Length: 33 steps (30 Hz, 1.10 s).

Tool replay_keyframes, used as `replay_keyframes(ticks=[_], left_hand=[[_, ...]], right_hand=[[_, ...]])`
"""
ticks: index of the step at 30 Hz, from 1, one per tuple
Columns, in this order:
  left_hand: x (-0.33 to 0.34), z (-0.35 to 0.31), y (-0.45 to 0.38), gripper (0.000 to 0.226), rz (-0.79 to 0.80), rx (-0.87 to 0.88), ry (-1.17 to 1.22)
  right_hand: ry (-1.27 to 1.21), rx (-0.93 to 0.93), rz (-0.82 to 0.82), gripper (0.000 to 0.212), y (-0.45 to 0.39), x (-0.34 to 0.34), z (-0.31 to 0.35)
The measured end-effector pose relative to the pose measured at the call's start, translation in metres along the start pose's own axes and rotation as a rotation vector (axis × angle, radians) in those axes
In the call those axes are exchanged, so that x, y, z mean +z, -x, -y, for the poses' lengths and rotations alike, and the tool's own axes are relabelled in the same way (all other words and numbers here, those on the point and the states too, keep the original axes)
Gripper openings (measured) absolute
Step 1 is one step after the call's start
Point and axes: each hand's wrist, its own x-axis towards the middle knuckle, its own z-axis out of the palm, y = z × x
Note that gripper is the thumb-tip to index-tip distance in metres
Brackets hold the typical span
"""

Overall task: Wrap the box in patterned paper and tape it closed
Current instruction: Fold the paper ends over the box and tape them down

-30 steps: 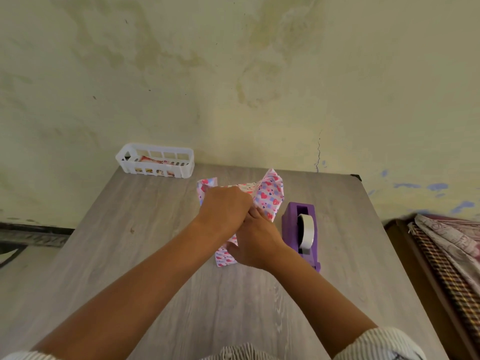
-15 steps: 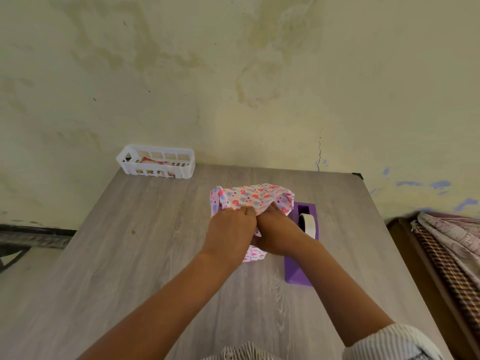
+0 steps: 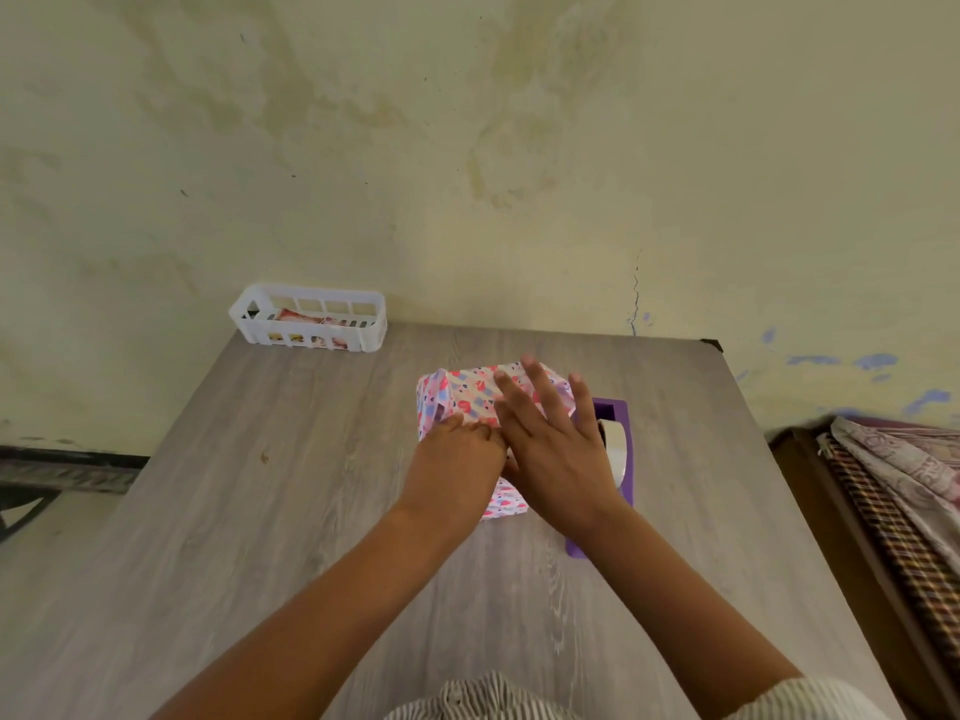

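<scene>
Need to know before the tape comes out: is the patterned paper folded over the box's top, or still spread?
Folded over: the patterned paper covers the top, held by the right hand and left hand.

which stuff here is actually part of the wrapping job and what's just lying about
Part of the job: patterned paper folded over the box, purple tape dispenser, left hand, right hand.

Lying about: white basket, cloth off the table's right.

Soft, even daylight, faint shadows, slight motion blur, wide-angle bending at edges.
</scene>
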Motion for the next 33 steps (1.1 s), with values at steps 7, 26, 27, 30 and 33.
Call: replay_keyframes(ticks=[7,26,27,30,33], left_hand=[[0.012,-0.005,0.013,0.047,-0.011,0.041,-0.060],[0.015,0.016,0.019,0.073,-0.050,0.051,0.077],[0.012,0.012,0.018,0.072,0.004,0.032,0.036],[0.011,0.005,0.015,0.068,0.062,0.005,-0.046],[0.014,0.003,0.012,0.067,0.039,-0.005,-0.008]], right_hand=[[0.036,-0.050,0.011,0.016,0.011,-0.001,-0.004],[-0.292,-0.023,0.103,0.041,0.042,0.004,-0.033],[-0.296,0.008,0.083,0.040,0.042,0.003,-0.030],[-0.365,0.180,-0.021,0.029,0.045,0.002,-0.023],[-0.574,0.718,-0.086,0.024,0.058,-0.003,-0.025]])
